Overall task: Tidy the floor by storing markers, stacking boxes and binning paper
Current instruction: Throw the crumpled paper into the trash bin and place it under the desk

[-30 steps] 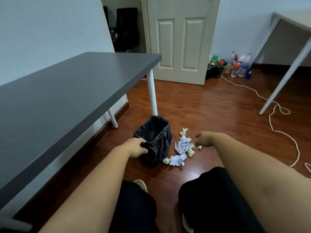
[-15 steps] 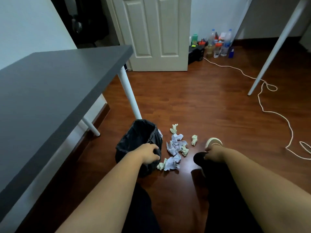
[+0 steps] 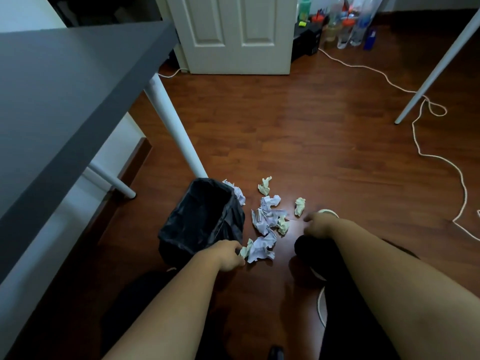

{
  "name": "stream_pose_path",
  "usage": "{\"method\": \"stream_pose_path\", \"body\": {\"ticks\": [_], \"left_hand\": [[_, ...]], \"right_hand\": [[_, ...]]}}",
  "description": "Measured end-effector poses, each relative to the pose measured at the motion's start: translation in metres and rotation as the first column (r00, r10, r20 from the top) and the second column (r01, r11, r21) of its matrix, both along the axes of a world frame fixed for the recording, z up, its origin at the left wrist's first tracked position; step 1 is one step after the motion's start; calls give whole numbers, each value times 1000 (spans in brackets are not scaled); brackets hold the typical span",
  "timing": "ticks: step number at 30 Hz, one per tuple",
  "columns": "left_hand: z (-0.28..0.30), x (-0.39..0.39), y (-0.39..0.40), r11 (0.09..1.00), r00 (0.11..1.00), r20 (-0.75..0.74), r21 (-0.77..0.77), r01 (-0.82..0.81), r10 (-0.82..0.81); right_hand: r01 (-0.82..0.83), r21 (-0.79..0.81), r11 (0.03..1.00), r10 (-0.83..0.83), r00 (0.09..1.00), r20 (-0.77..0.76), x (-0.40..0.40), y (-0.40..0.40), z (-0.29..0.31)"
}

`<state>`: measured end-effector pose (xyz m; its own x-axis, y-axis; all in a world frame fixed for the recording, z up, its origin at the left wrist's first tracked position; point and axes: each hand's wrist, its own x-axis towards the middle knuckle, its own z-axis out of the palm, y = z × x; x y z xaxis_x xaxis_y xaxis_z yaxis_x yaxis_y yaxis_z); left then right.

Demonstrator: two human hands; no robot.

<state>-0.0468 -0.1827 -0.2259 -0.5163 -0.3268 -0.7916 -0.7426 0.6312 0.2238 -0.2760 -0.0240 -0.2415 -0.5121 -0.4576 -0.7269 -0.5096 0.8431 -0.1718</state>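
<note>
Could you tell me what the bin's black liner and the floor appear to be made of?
Bin liner: thin black plastic film by its look, slightly glossy, wrinkled and slack at the rim. Floor: reddish-brown wood or wood-look laminate, smooth and semi-gloss; plank seams and soft reflections show.

**A room in a home, used as a study**

A reddish wood-laminate floor is running up to a white panelled door, the sort found inside a house. A grey-topped bench on white legs is standing along the left wall, and a white leg of a second one is showing at right. Water bottles and a small black box are sitting on the floor beside the door, a white cord is trailing across the boards, and a small bin lined with a black bag is standing by the bench leg.
</note>
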Motion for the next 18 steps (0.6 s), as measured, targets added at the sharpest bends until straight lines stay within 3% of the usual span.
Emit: {"method": "stream_pose_path", "body": {"ticks": [6, 18], "left_hand": [[-19, -30, -14, 991, 993, -51, 86, -104, 109], [-90, -62, -16, 953, 969, -4, 181, -243, 248]], "right_hand": [[-81, 26, 996, 81, 997, 14, -13, -43, -12], [-264, 45, 964, 259, 962, 85, -48, -102, -71]]}}
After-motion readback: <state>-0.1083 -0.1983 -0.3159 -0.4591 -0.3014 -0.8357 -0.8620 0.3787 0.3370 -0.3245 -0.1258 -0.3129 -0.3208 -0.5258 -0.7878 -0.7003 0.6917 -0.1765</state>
